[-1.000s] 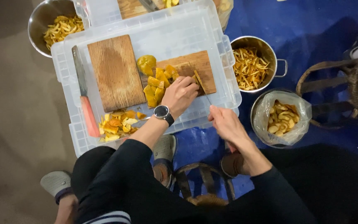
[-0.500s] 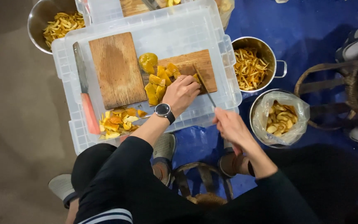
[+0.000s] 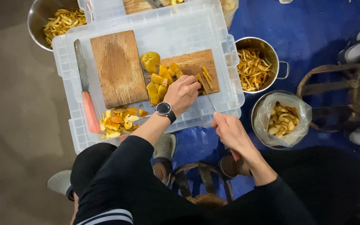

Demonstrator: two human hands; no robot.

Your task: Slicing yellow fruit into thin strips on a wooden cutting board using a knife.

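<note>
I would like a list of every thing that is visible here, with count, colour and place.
storage box lid: one, clear, centre.
cutting boards: two, brown, on lid.
spare knife: one, pink handle, lid's left.
peel pieces: several, orange, beside boards.
scraps: pile, orange, lid's front.
metal bowls: two, holding yellow strips.
lined pot: one, right.
left hand: pressing peel.
right hand: holding knife.
</note>
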